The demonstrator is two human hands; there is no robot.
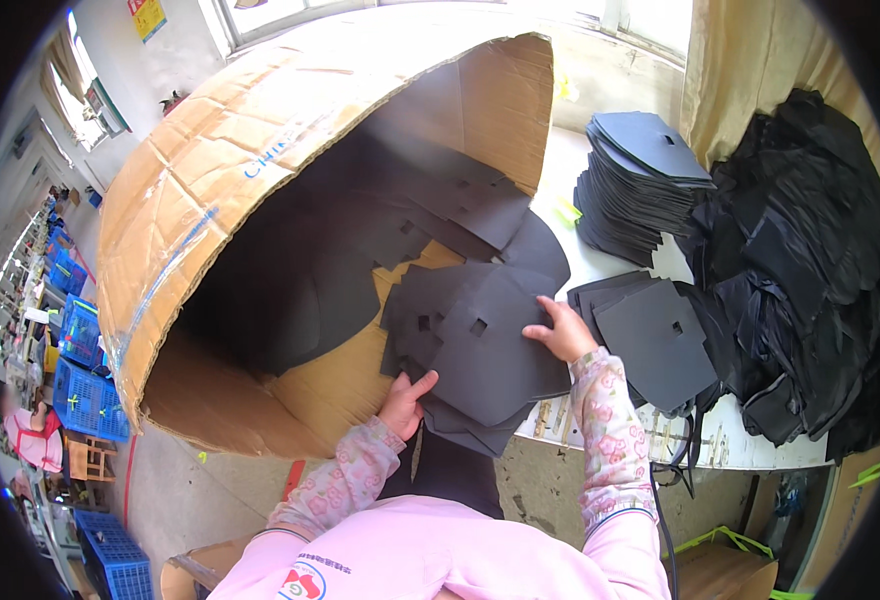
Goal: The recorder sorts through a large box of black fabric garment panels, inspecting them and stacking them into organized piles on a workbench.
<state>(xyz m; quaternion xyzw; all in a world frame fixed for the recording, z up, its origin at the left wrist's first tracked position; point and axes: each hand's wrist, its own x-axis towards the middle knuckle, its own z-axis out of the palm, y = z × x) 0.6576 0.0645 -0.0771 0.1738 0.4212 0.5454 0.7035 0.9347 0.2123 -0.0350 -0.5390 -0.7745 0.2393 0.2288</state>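
Between my hands lies a loose, fanned-out stack of black flat panels [490, 365], each with a small square hole. It spans the mouth of a large cardboard box and overhangs the table's front edge. My left hand [403, 405] holds its lower left edge, thumb on top and the other fingers partly hidden. At the right edge, my right hand [566, 333] grips the stack with thumb and forefinger laid over the top panel; its remaining fingers are hard to see. More black panels [400, 225] lie inside the cardboard box [210, 150], which is tipped on its side.
Right of my hands, a smaller pile of panels [657, 335] rests on the white table [790, 455]. Behind it stands a tall panel stack [625, 190]. A heap of black fabric [800, 260] covers the table's right side. Blue crates [90, 400] stand far left.
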